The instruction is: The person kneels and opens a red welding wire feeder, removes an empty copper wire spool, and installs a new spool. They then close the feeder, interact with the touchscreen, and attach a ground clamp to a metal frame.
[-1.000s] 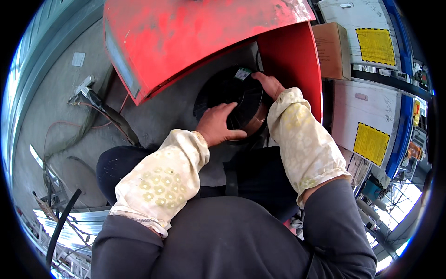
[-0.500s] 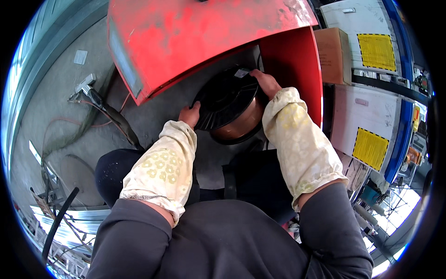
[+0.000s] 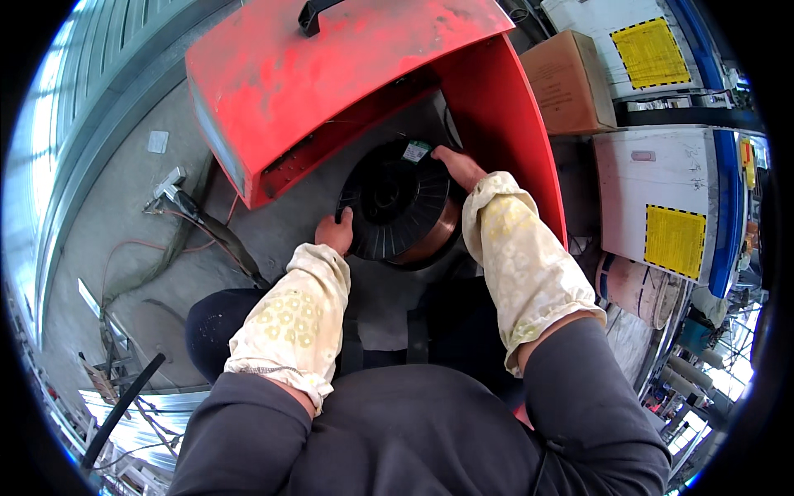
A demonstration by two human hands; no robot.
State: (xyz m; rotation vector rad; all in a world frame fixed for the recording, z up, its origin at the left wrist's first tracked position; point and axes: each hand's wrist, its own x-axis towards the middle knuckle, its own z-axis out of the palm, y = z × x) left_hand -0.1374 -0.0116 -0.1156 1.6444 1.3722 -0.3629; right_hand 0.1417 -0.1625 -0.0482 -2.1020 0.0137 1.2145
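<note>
A large spool of copper-coloured wire (image 3: 390, 202) with black plastic flanges is between my hands, tilted so one flange faces up. My left hand (image 3: 335, 231) grips the flange's left rim, with the thumb on top. On the far right rim, beside a small white and green label (image 3: 416, 150), my right hand (image 3: 460, 168) holds on with its fingers partly hidden. The spool is at the open side of a red metal housing (image 3: 347, 50), which has a black handle (image 3: 314, 15) on top. Whether the spool rests on the floor cannot be made out.
A welding gun (image 3: 171, 183) with a thick cable lies on the floor to the left, near a thin orange hose. At the right stand a cardboard box (image 3: 566, 83) and white cabinets (image 3: 653, 178) with yellow labels. My knees are close to the spool's near side.
The spool has tipped so its upper flange faces me more, and less of the copper wire shows. Both hands have stayed on its rim. The view has shifted slightly.
</note>
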